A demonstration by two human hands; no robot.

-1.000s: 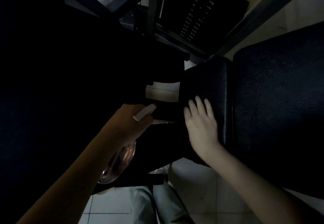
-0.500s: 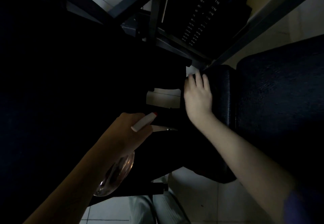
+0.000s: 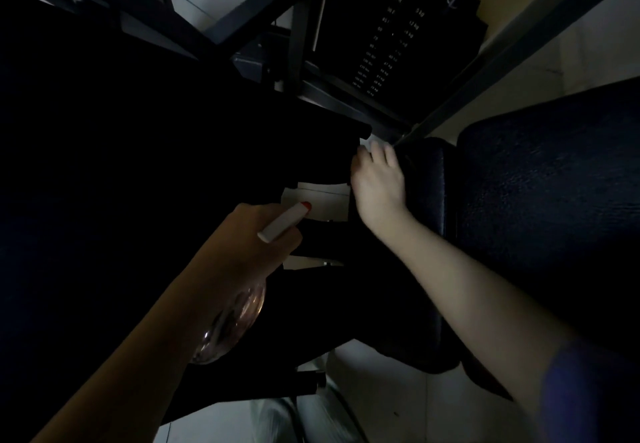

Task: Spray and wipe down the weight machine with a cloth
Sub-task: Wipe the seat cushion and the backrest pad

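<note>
My left hand (image 3: 247, 240) grips a spray bottle (image 3: 235, 318) with a clear round body and a white nozzle with a red tip (image 3: 285, 221), pointed up and to the right. My right hand (image 3: 379, 183) lies palm-down on the far end of a narrow black pad (image 3: 427, 196) of the weight machine, its fingertips curled over the pad's end. No cloth can be made out under that hand in the dark. A larger black textured pad (image 3: 547, 200) sits right of the narrow one.
The weight stack (image 3: 391, 44) with printed numbers stands at the top centre, with grey steel frame bars (image 3: 485, 72) crossing around it. Pale floor tiles (image 3: 398, 390) show below. The left half of the view is almost black. A leg in grey trousers (image 3: 304, 422) shows at the bottom.
My right hand has slid along the narrow pad from its near part to its far end. My left hand has kept the spray bottle in nearly the same place.
</note>
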